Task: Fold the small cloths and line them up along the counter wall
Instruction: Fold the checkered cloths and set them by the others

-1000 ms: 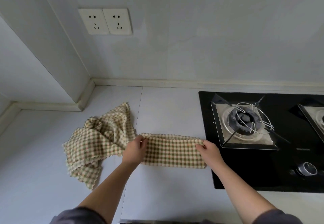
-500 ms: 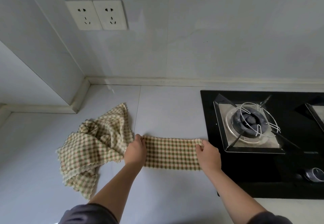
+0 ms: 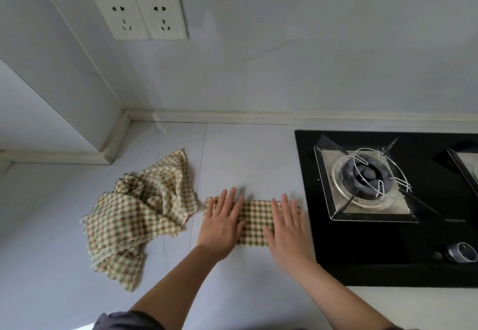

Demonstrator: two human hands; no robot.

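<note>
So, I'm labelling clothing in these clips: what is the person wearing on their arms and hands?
Both forearms are bare. A dark grey sleeve ends near the left elbow. The left hand and right hand show no gloves, rings or watch.

Flat on folded cloth [image 3: 254,222]: left hand [image 3: 222,226], right hand [image 3: 287,229]; beside, perhaps two crumpled cloths [image 3: 139,213].
</note>
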